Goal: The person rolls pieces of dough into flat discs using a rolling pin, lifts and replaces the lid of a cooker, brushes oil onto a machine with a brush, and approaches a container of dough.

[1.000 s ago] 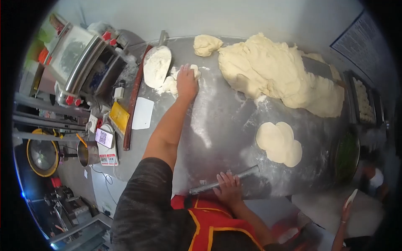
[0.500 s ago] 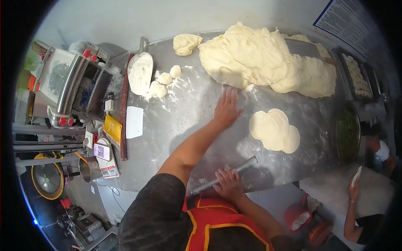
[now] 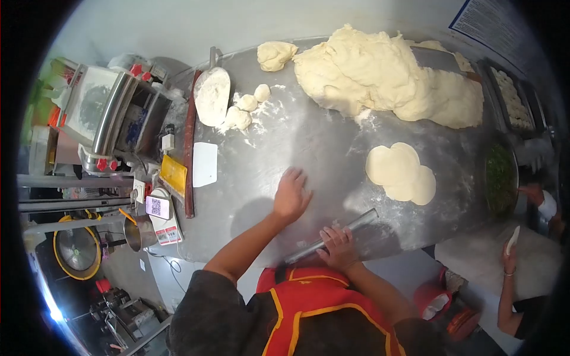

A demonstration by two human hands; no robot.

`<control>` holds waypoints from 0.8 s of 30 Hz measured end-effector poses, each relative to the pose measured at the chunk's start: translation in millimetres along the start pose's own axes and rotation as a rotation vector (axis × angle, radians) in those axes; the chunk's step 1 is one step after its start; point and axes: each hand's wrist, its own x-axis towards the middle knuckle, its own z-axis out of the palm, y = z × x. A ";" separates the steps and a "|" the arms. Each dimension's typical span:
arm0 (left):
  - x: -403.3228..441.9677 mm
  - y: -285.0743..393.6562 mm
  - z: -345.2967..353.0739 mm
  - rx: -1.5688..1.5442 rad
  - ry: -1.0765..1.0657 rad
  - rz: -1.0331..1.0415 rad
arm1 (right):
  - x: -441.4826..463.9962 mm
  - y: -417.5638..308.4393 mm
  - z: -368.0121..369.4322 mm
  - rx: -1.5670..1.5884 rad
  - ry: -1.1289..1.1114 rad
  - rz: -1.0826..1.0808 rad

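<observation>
My left hand [image 3: 292, 194] is over the floured metal table [image 3: 261, 166], fingers stretched and holding nothing. Near the front edge, my right hand [image 3: 339, 249] is on a grey rolling pin [image 3: 363, 219], its fingers bent over the bar. Flat dough rounds [image 3: 401, 175] overlap to the right of my hands. Behind them lies a large mass of dough [image 3: 380, 77], with a smaller lump [image 3: 276, 56] beside it. Several small dough balls [image 3: 246, 102] sit by a scoop of flour [image 3: 212, 97] at the back left.
Left of me are a brown stick [image 3: 190, 148], a white scraper [image 3: 205, 164], a yellow packet [image 3: 173, 175] and a scale [image 3: 166, 225]. A basin of chopped greens [image 3: 500, 181] and a tray of dough pieces [image 3: 509, 101] stand right. A co-worker's hand [image 3: 509, 261] holds something white.
My left hand has drawn back from near the large dough mass toward me. My right hand stays on the rolling pin. The whole view has shifted slightly.
</observation>
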 end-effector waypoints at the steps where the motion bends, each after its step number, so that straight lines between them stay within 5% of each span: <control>1: 11.5 1.4 3.1 0.026 -0.048 -0.035 | 0.9 0.5 -0.5 0.001 0.002 -0.004; 7: 18.2 7.7 5.7 0.282 -0.300 -0.100 | 3.6 3.0 -1.0 -0.020 -0.013 -0.015; 13: 38.8 16.0 10.7 0.315 -0.243 -0.151 | 4.1 0.5 -2.0 -0.005 -0.022 0.006; 16: 32.6 8.3 25.1 0.230 -0.037 -0.098 | 12.1 -2.8 -13.9 0.045 -0.067 -0.018; 19: 24.3 -31.6 23.1 0.210 0.123 0.230 | 16.3 15.4 -29.0 0.085 -0.129 -0.051; 22: 4.9 -22.1 -16.0 -0.377 0.199 -0.538 | 21.0 43.9 -42.5 0.063 -0.167 -0.026; 24: -20.9 -24.6 -13.9 -0.348 0.222 -0.436 | 25.3 45.6 -47.7 0.036 -0.183 -0.018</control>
